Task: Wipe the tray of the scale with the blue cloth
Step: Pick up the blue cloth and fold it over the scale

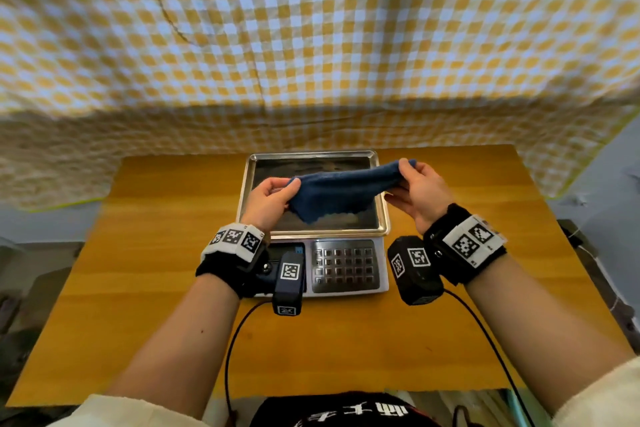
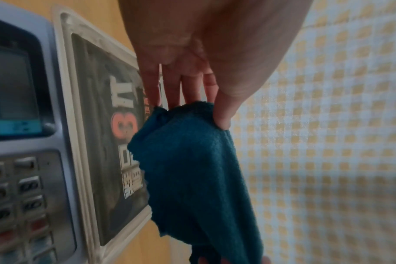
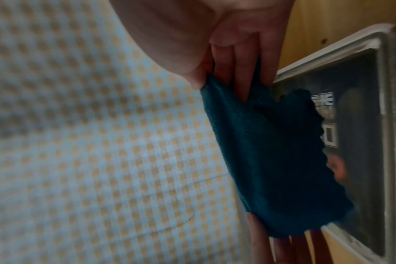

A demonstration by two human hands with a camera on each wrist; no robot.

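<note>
Both hands are pinching the blue cloth (image 1: 341,191), left hand (image 1: 268,202) and right hand (image 1: 417,191), stretching it over the scale's tray (image 1: 380,215), probably not touching.

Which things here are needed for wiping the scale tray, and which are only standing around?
Needed:
blue cloth, held stretched between left hand and right hand
tray of the scale, below the cloth

Not needed:
keypad
wooden table
checked fabric behind
</note>
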